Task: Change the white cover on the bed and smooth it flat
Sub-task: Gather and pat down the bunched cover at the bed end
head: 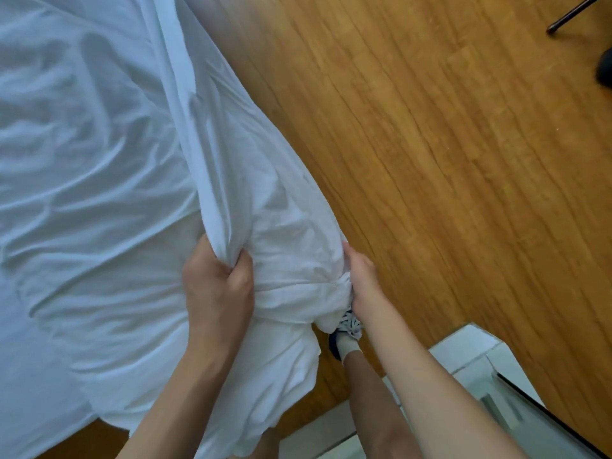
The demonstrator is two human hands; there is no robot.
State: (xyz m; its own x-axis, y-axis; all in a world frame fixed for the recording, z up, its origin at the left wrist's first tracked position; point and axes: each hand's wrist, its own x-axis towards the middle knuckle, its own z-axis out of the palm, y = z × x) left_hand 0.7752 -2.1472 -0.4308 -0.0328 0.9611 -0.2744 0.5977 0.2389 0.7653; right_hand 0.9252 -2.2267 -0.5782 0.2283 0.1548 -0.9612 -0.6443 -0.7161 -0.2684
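Left hand clamps a bunched fold of the white cover, right hand grips its gathered corner just beside, nearer the floor. Cover runs far-left over the bed, so the pull looks to come near-right.

The white cover lies wrinkled across the bed, its corner bunched and lifted.

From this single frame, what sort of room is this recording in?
Most likely a bedroom: a bed under a creased white cover that both hands grip, a wooden plank floor beside it, and white furniture at the lower right.
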